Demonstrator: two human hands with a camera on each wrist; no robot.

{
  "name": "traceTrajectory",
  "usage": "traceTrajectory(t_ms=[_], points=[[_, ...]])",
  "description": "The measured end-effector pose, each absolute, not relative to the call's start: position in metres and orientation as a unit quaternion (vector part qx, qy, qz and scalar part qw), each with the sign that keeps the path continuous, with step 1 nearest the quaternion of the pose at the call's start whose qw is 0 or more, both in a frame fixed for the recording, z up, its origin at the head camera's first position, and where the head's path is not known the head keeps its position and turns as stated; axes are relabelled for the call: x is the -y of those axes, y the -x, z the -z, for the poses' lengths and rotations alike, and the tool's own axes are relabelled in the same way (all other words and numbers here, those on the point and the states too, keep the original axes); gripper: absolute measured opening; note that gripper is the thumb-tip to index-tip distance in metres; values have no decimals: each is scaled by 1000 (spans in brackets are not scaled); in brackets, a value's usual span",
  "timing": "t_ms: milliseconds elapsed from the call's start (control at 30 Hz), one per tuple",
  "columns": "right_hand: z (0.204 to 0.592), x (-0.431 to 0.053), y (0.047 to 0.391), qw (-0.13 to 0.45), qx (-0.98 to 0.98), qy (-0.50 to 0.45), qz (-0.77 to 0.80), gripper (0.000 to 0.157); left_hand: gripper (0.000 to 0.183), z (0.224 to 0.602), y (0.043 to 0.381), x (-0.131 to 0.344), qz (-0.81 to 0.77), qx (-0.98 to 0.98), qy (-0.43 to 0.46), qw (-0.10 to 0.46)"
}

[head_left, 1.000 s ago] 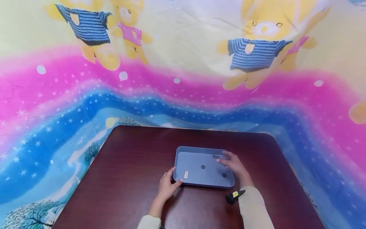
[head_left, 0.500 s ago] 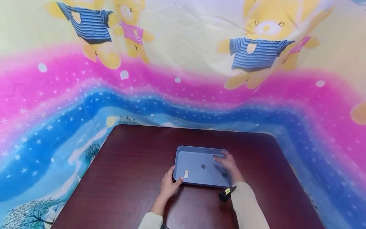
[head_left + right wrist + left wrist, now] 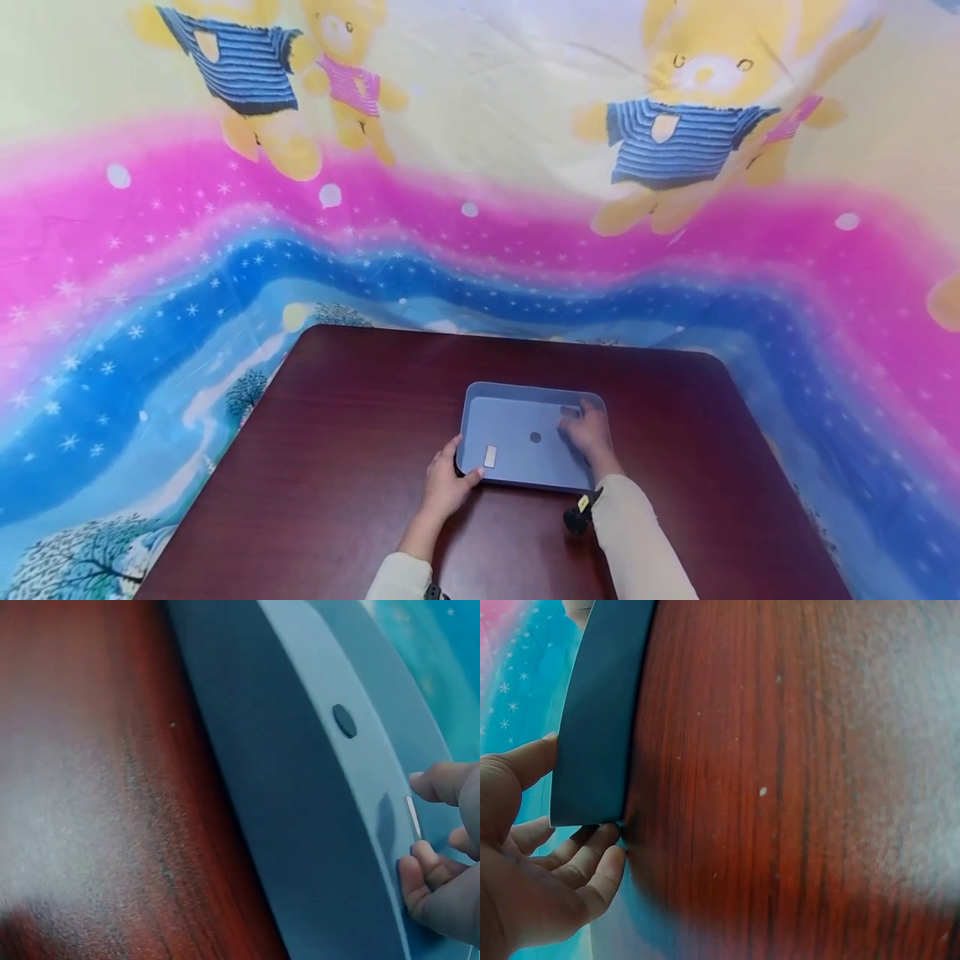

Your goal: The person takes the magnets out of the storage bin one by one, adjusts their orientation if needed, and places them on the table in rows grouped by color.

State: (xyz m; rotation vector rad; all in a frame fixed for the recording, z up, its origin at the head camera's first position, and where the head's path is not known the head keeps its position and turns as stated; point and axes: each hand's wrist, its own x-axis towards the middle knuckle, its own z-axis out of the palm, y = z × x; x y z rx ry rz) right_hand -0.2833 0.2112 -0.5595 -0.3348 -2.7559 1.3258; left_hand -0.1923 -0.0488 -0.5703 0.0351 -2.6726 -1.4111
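A shallow grey-blue rectangular tray (image 3: pixel 517 475) sits on the dark red-brown table. My left hand (image 3: pixel 446 492) holds its near left corner, thumb over the near wall and fingers against the left side; the left wrist view shows fingertips low by its bottom edge. My right hand (image 3: pixel 588 433) reaches inside, by the far right corner. Its spread thumb and fingers are on either side of a small flat rectangular piece (image 3: pixel 414 817); a fingertip is at one end of it. A white rectangular piece (image 3: pixel 490 456) lies near the left hand. A dark disc (image 3: pixel 536 437) lies mid-tray.
The wooden table (image 3: pixel 360 417) extends around the tray on all sides. Behind it hangs a colourful cloth (image 3: pixel 480 233) with teddy bears. A black device (image 3: pixel 577 518) is strapped at the right wrist.
My right hand has moved left and slightly farther into the tray, over the rectangular piece. A second dark disc near the right side is now hidden behind it. The left hand stays put.
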Motion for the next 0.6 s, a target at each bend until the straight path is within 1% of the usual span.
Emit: traceTrajectory(t_ms=[200, 467, 600], points=[[568, -213, 285, 62, 908, 87, -405, 63, 70, 572, 191, 49, 468, 882, -5, 59], [569, -211, 288, 60, 929, 64, -360, 58, 70, 570, 191, 51, 477, 877, -10, 53], [572, -213, 290, 58, 937, 53, -340, 53, 70, 569, 191, 51, 476, 878, -9, 47]])
